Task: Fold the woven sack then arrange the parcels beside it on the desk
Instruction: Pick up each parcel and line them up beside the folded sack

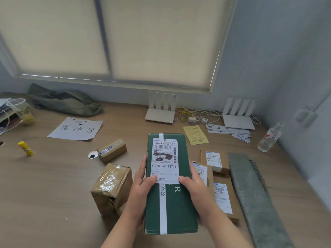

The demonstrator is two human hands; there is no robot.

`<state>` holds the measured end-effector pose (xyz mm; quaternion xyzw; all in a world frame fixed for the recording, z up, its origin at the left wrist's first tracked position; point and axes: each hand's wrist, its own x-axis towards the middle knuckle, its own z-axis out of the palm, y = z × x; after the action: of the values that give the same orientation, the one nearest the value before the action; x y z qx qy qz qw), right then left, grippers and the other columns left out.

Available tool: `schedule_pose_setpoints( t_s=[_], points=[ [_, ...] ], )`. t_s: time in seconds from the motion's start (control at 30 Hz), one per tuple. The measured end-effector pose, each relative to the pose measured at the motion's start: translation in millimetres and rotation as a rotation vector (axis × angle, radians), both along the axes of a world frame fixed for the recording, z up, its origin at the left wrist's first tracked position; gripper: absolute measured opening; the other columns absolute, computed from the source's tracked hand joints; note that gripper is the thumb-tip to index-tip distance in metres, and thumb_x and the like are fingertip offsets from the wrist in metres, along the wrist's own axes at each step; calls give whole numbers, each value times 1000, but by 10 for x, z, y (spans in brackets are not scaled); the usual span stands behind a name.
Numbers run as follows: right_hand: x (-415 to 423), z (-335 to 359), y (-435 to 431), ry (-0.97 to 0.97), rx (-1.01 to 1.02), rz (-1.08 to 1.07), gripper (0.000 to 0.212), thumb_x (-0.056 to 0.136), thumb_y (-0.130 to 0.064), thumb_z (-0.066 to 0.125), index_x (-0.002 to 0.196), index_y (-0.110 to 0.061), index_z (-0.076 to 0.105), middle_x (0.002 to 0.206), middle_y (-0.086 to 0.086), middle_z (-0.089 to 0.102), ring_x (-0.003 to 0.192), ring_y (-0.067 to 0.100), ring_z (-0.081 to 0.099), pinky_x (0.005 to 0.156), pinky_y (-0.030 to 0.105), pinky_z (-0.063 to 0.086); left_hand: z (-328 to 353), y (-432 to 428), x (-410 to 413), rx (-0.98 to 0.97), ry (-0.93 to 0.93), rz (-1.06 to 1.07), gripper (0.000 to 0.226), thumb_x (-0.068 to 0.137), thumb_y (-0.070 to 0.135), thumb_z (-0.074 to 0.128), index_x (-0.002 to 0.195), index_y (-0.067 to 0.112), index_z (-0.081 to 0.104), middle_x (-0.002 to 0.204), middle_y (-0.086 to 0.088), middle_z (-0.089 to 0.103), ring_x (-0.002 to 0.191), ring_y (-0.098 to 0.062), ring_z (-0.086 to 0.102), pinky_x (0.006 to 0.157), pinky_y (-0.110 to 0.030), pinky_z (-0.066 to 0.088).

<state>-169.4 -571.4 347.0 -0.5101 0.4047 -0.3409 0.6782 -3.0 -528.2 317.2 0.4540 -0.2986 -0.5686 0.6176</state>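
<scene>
Both hands hold a long green parcel (pixel 176 206) with a white tape stripe and a shipping label, above the wooden desk (pixel 53 185). My left hand (pixel 141 185) grips its left edge, thumb on the label. My right hand (pixel 197 187) grips its right edge, thumb on top. The folded grey-green woven sack (pixel 250 192) lies as a long strip at the right. Between the sack and the green parcel lie brown parcels (pixel 223 197) with labels, one (pixel 214 161) behind them. Left of my hands stand a taped brown box (pixel 112 187) and a small box (pixel 112 149).
Two white routers (pixel 160 111) (pixel 239 117) with cables stand at the wall. A yellow slip (pixel 195 135), paper strips (pixel 229 130), a water bottle (pixel 269 138), a sign sheet (pixel 76 129), a glue stick (pixel 26 148), a plastic cup (pixel 21 111) and an olive bag (pixel 66 101) are on the desk.
</scene>
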Motion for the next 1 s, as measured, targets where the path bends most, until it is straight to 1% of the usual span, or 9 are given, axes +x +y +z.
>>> schedule_pose_setpoints(
  t_s=[0.1,0.2,0.37,0.5,0.6,0.73,0.83,0.9,1.0],
  points=[
    [-65,-225,162,23,40,15,60,88,-23,58,139,-52,42,125,-4,70,108,26,70,94,48,57,-182,37,-14,54,61,10,66,82,22,61,145,35,44,131,-15,66,115,-47,64,99,-66,48],
    [-152,-509,337,62,83,-10,74,84,-23,63,147,-47,33,130,-9,67,112,18,69,94,39,56,-475,93,-54,112,58,7,74,75,24,68,145,30,45,131,-18,65,116,-49,62,101,-66,46],
    [-356,-961,627,152,157,-43,89,75,-23,68,153,-34,27,133,-12,64,110,6,68,85,23,55,-929,323,-208,252,17,-54,90,58,32,79,143,36,47,129,-12,69,107,-40,70,82,-47,59],
    [-487,-1188,814,117,168,-37,80,74,-19,66,147,-27,33,129,-18,64,109,1,67,83,17,52,-1188,570,-331,340,3,-57,81,60,24,76,136,41,51,123,-5,73,104,-34,73,88,-47,56],
    [-552,-1356,940,47,153,4,76,78,-10,60,145,-25,28,120,-32,66,114,-6,62,87,12,49,-1310,742,-417,374,-44,-75,89,54,24,77,138,36,49,110,4,78,97,-25,75,75,-32,60],
    [-627,-1646,1083,16,133,-2,79,86,-4,57,152,-14,15,147,-22,50,138,5,46,106,23,42,-1483,935,-504,403,-66,-89,91,56,21,75,142,29,47,107,8,78,99,-23,75,76,-31,61],
    [-717,-1750,1178,62,150,-49,93,85,-21,72,155,-16,12,154,-12,44,147,18,36,115,34,36,-1536,995,-655,398,-94,-126,84,61,15,71,141,26,49,113,-2,77,101,-28,74,76,-34,62],
    [-809,-1764,1191,111,202,-59,89,82,-20,78,149,-28,20,141,-24,56,139,8,46,106,22,43,-1572,974,-764,418,-95,-143,77,66,11,64,140,28,51,115,-10,76,102,-34,73,82,-40,61],
    [-931,-1854,1189,129,256,-139,69,91,9,59,137,-34,32,120,-33,66,107,-15,61,84,7,47,-1642,876,-905,450,-146,-242,79,72,15,62,146,36,43,119,-4,75,106,-28,73,90,-43,57]
  ],
)
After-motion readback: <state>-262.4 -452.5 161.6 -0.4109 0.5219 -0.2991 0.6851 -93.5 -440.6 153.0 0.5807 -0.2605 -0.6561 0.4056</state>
